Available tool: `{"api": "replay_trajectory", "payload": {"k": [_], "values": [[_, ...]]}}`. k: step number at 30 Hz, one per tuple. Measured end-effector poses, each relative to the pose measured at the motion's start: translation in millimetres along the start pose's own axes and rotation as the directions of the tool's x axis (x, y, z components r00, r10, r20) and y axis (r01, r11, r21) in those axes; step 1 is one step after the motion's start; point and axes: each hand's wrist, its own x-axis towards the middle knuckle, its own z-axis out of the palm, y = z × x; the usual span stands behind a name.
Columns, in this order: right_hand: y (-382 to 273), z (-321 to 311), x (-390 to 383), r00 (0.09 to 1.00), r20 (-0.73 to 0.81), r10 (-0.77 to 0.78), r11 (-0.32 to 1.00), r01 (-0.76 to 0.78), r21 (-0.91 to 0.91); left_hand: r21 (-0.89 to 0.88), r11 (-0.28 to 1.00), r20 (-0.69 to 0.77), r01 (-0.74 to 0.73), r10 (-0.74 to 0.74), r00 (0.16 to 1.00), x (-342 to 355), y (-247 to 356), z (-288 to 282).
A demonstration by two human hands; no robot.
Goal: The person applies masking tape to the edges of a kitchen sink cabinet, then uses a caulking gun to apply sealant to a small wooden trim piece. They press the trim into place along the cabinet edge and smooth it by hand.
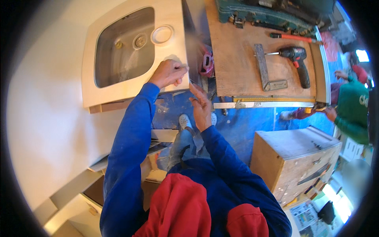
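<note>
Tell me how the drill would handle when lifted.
The drill likely feels heavy for its size, given its bulky body. Lying on its side, it seems unlikely to roll. Its bit seems to reach the square; lifting might nudge that.

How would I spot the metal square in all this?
Right of the cream worktop with the sink lies a brown wooden board. On it, a black drill points its bit left toward the square. The square is grey and L-shaped, unlike the drill or the straight red tool farther up.
</note>
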Motion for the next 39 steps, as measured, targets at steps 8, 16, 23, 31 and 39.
{"api": "replay_trajectory", "payload": {"k": [8, 16, 23, 31, 39], "values": [[1.0, 7.2, -2.5, 0.992, -0.042, 0.115, 0.969, -0.103, 0.224, 0.255, 0.966, -0.022, 0.025, -0.020, 1.000, -9.4, 9.4, 6.9], [10.0, 7.2, 2.3, 0.995, -0.033, 0.095, 0.931, -0.077, 0.358, 0.394, 0.919, -0.194, 0.009, 0.074, 0.978, -21.1, 24.7, 42.4], [10.5, -10.4, 9.3, 0.986, 0.071, 0.154, 0.953, -0.167, 0.253, 0.445, 0.888, -0.264, 0.120, 0.002, 0.965, -14.9, 28.6, 50.4], [30.5, -12.3, 18.8, 0.930, 0.143, 0.338, 0.693, -0.349, 0.631, 0.521, 0.840, -0.283, 0.152, 0.002, 0.959, -10.5, 27.7, 54.0], [54.9, -14.7, 15.2, 0.937, 0.167, 0.307, 0.754, -0.347, 0.558, 0.428, 0.869, -0.267, 0.248, -0.140, 0.954, -7.3, 35.3, 47.2]]}}
